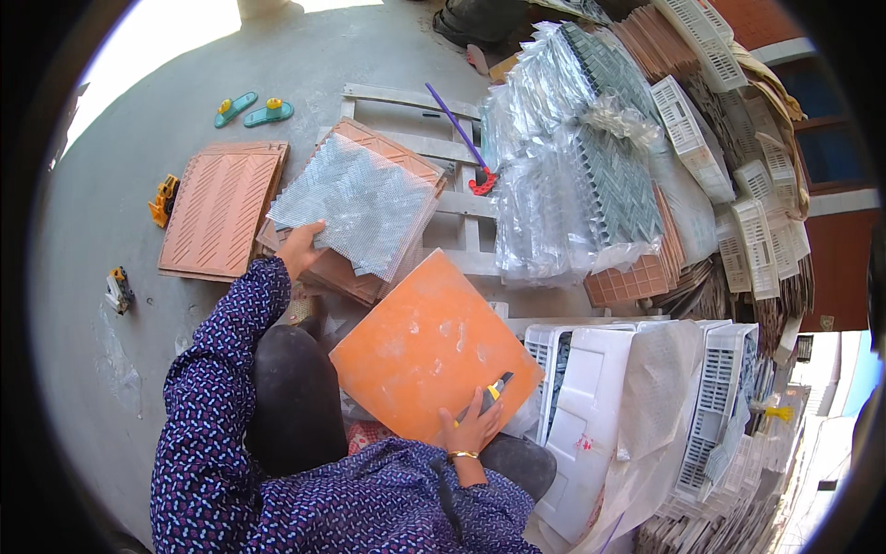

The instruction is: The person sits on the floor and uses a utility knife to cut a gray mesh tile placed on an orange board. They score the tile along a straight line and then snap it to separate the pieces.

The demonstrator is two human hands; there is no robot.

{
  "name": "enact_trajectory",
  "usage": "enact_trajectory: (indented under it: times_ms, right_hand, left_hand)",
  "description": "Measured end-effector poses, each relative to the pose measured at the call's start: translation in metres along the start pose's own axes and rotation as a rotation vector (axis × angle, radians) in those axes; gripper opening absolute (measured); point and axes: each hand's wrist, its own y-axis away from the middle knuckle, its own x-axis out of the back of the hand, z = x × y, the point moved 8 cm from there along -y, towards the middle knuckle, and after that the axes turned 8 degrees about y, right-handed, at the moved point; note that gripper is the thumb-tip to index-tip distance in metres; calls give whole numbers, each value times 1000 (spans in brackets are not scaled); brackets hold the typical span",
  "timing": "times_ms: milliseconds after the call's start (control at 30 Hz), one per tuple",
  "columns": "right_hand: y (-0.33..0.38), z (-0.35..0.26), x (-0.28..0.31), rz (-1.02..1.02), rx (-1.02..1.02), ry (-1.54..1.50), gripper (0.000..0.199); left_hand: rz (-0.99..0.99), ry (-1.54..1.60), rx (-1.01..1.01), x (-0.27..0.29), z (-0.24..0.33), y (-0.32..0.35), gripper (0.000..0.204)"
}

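The half-curled right hand (472,428) is holding a utility knife (496,390) over an orange board (411,346); the partly open left hand (299,249) is touching a mesh sheet (355,203), perhaps gripping it.

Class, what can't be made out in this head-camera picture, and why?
All in the head view:
Lower end of the utility knife: hidden by the right hand.
What lies beneath the orange board: covered by the board.
Dark thing at the top: cut off by the edge.
Small white toy-like thing: too small for detail.
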Motion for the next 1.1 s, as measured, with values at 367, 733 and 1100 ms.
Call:
enact_trajectory:
  times_ms: [367,733,1100]
  right_hand:
    - [-8,21,2,155,-34,-196,70]
    - [-14,47,13,241,-165,-602,71]
    - [-18,70,21,195,-276,-1078,71]
  left_hand:
    - [-228,-303,-200,-150,107,88,22]
    - [-363,-1317,-736,-255,116,222,24]
    - [-644,-2137,-844,-262,-65,288,19]
